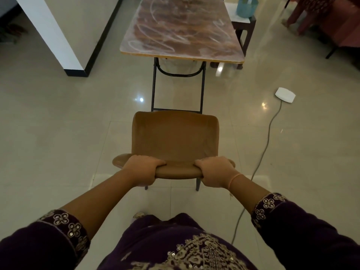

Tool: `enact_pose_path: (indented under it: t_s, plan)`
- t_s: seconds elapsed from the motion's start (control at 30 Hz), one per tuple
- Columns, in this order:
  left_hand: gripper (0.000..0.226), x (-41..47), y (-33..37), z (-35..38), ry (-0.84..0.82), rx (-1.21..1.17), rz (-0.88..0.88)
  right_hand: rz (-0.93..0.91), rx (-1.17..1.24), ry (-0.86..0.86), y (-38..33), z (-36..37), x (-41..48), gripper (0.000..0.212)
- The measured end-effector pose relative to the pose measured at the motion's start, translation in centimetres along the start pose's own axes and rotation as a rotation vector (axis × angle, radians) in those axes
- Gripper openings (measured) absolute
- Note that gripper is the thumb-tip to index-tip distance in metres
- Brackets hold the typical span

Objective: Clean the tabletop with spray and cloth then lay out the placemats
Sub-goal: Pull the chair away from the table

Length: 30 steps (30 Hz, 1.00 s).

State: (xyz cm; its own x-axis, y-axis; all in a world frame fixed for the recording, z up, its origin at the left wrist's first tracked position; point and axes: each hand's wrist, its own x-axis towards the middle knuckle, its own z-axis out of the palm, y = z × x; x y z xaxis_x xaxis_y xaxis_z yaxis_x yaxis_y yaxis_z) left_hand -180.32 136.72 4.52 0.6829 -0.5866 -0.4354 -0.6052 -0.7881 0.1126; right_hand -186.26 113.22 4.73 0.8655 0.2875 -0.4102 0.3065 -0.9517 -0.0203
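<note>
A brown chair stands on the floor in front of me, its seat facing the table. My left hand grips the top of the chair's backrest on the left, and my right hand grips it on the right, fingers curled over the edge. Beyond the chair stands a folding table with a brown patterned top marked by whitish smears and streaks. No spray bottle, cloth or placemat shows in view.
A white pillar with a black base stands at the left. A white device with a grey cable lies on the glossy tiled floor at the right. A small side table holding a blue container stands right of the table.
</note>
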Motion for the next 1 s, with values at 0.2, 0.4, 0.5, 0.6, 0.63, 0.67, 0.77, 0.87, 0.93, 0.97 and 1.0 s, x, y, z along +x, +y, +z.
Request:
enact_pose_path:
  t_s: [0.2,0.4,0.5,0.6,0.63,0.67,0.77,0.87,0.93,0.97,1.0]
  plan:
    - [0.051,-0.6,-0.3,0.3,0.154,0.046,0.052,-0.047,-0.059,0.08,0.5,0.5,0.0,0.023]
    - [0.047,0.3,-0.9,-0.1,0.24,0.071,0.061,-0.026,-0.093,0.119,1.0,-0.4,1.1,0.023]
    - [0.046,1.4,-1.6,-1.0,0.27,0.069,0.046,-0.016,-0.101,0.127,1.5,-1.3,2.3,0.023]
    - [0.046,2.9,-2.4,-1.8,0.26,0.078,0.03,-0.01,-0.096,0.116,2.3,-2.1,3.9,0.025]
    - [0.046,3.4,-2.7,-2.0,0.256,0.074,0.026,-0.011,-0.101,0.116,2.6,-2.3,4.5,0.025]
    - [0.045,4.0,-3.0,-2.4,0.253,0.069,0.02,-0.011,-0.105,0.12,3.0,-2.5,5.1,0.026]
    - [0.044,6.1,-4.1,-3.6,0.266,0.089,0.009,-0.003,-0.107,0.14,4.3,-3.3,7.1,0.028]
    - [0.044,8.5,-5.1,-4.7,0.266,0.094,0.01,0.012,-0.108,0.16,5.9,-4.0,9.1,0.032]
    - [0.044,10.3,-5.9,-5.5,0.256,0.1,0.018,0.019,-0.111,0.162,7.2,-4.6,10.5,0.033]
    - [0.044,11.0,-6.2,-5.9,0.255,0.101,0.022,0.019,-0.112,0.159,7.7,-4.9,11.1,0.032]
    - [0.044,11.9,-6.7,-6.4,0.256,0.1,0.028,0.02,-0.114,0.156,8.2,-5.3,11.8,0.032]
